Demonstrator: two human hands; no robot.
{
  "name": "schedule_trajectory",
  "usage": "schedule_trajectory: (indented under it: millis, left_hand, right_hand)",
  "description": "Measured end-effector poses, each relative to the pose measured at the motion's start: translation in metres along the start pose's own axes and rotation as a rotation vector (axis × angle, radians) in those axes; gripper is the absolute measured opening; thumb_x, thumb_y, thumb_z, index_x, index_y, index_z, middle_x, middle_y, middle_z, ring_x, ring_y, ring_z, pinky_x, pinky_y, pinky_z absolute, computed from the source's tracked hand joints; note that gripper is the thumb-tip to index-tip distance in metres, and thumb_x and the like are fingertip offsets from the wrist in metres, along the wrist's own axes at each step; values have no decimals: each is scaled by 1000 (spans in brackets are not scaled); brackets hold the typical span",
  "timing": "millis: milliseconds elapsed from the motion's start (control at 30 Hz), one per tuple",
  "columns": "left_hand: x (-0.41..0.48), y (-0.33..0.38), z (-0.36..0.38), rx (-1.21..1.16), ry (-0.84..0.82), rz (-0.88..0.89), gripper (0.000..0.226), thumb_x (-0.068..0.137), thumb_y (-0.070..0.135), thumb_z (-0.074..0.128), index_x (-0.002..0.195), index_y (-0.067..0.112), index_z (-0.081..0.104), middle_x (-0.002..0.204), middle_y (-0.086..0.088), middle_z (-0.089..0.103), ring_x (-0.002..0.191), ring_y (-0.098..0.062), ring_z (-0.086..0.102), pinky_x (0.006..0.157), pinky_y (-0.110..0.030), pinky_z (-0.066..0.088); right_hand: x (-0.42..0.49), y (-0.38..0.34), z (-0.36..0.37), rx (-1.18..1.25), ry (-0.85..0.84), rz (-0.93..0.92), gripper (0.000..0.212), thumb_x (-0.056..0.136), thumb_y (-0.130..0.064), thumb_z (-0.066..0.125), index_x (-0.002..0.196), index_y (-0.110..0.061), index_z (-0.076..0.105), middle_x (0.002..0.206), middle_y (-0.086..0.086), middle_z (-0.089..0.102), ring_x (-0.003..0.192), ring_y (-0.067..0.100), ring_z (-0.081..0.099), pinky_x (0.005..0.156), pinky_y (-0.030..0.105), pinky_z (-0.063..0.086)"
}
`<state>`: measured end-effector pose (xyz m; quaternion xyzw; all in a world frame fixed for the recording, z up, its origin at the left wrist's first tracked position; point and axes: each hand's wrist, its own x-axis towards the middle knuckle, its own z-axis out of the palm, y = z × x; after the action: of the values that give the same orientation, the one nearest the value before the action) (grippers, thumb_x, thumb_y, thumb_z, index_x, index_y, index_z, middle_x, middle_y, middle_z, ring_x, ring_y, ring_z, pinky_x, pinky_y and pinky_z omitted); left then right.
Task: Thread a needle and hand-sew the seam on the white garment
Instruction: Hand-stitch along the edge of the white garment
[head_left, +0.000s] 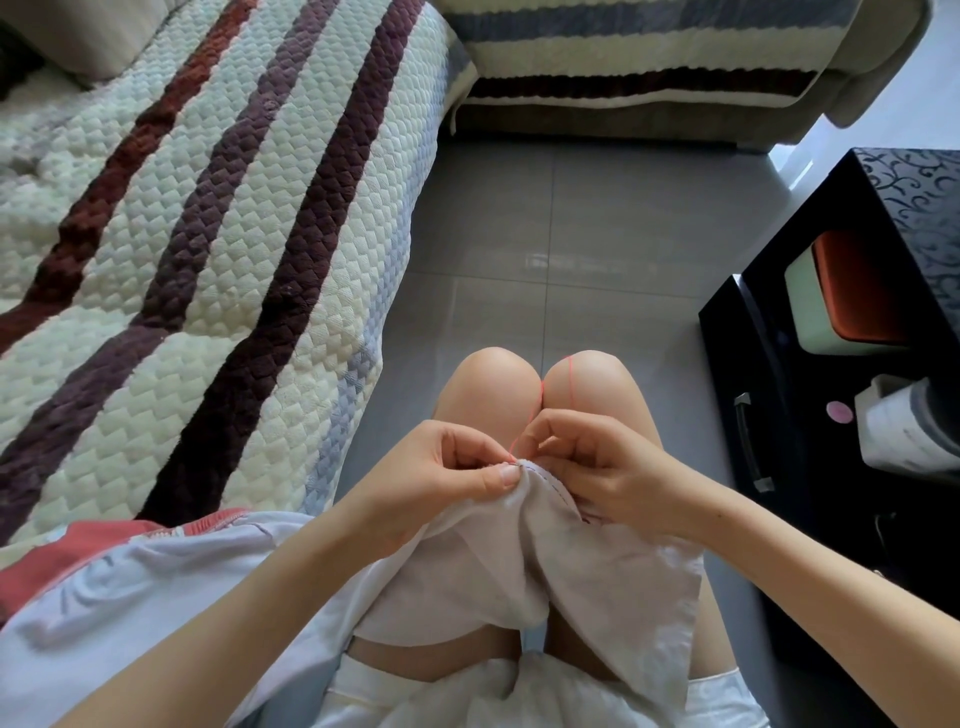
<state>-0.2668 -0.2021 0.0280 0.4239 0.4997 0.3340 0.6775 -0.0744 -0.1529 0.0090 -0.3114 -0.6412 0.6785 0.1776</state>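
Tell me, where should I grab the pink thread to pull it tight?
Pinch the pink thread on the bare stretch just above the seam, coming in over the knees. There it rises free of the white garment; lower down, the left hand and right hand crowd round the cloth they pinch.

Soft daylight fills the room, brightest at the upper right, where the glossy grey floor (545, 218) throws back a pale sheen beside the dark cabinet (831, 291). Shadows are faint and soft-edged, gathering in the folds of the white garment (519, 571). The wide lens bows the sofa (208, 208), and the frame's edges look slightly smeared.
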Motion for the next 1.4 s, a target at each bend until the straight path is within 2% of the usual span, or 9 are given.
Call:
schedule_trajectory:
  millis: [167, 300, 400, 500, 633, 733, 933, 1167, 1400]
  left_hand:
    - [0, 0, -1, -45, 4, 8, 12, 75, 15, 67, 69, 17, 77, 67, 2, 68, 65, -4, 59, 62, -13, 47]
    - [2, -1, 1, -76, 43, 23, 8, 73, 13, 68, 68, 11, 74, 66, 0, 65, 65, -5, 58, 61, -13, 46]
    - [4, -2, 3, -79, 57, 26, 5, 70, 10, 68, 69, 6, 72, 66, -1, 66, 65, -6, 59, 63, -13, 46]
    - [5, -2, 3, -73, 92, 31, 5, 70, 11, 68, 67, 8, 71, 66, -1, 65, 66, -5, 59, 64, -12, 46]
    - [7, -4, 6, -64, 130, 45, 12, 71, 12, 66, 61, 16, 73, 65, 2, 66, 66, -3, 58, 66, -12, 45]
    - [9, -5, 9, -29, 128, 53, 16, 83, -1, 67, 70, 8, 72, 67, 1, 66, 68, -3, 59, 68, -11, 45]
    - [8, -5, 11, -21, 166, 56, 25, 86, -6, 60, 69, 10, 70, 65, 4, 64, 67, -2, 56, 69, -12, 44]
    - [13, -1, 19, 105, 185, 114, 15, 77, 19, 66, 72, 5, 70, 64, 1, 60, 64, -6, 49, 61, -16, 38]
    - [14, -4, 20, 85, 245, 72, 11, 88, 13, 66, 87, 7, 76, 86, -8, 74, 78, -6, 62, 74, -17, 48]
  right_hand:
    - [1, 9, -13, -359, 53, -21, 11, 94, -11, 56, 88, -13, 65, 81, 11, 66, 74, 30, 58, 69, 51, 50]
    - [2, 10, -6, -320, 127, -76, 26, 92, -8, 61, 81, -30, 69, 77, 9, 68, 68, 33, 60, 61, 47, 52]
    - [3, 5, 2, -252, 198, -135, 37, 89, -5, 62, 75, -38, 66, 69, -7, 65, 55, 6, 54, 49, 23, 44]
    - [0, 0, 5, -183, 186, -133, 26, 94, -6, 55, 89, -30, 64, 77, -9, 69, 55, -1, 52, 51, 12, 39]
    - [-8, -5, 3, -163, 157, -160, 14, 95, -18, 49, 99, -22, 62, 87, 9, 70, 54, 17, 47, 52, 20, 38]
    - [-4, 2, 9, -351, 253, -223, 8, 89, -33, 59, 93, -29, 64, 86, -9, 70, 69, 15, 64, 62, 34, 53]
    - [2, 1, 13, -772, 553, -674, 18, 88, -18, 64, 74, -11, 71, 95, -2, 70, 91, 22, 58, 79, 40, 46]
    - [-16, -6, 18, -390, 510, -632, 10, 94, -12, 54, 89, -16, 62, 91, 0, 72, 99, 18, 68, 102, 48, 44]
    - [-23, -44, 1, 197, 481, -418, 17, 95, -5, 51, 80, -12, 51, 65, 5, 63, 60, 25, 66, 69, 37, 58]
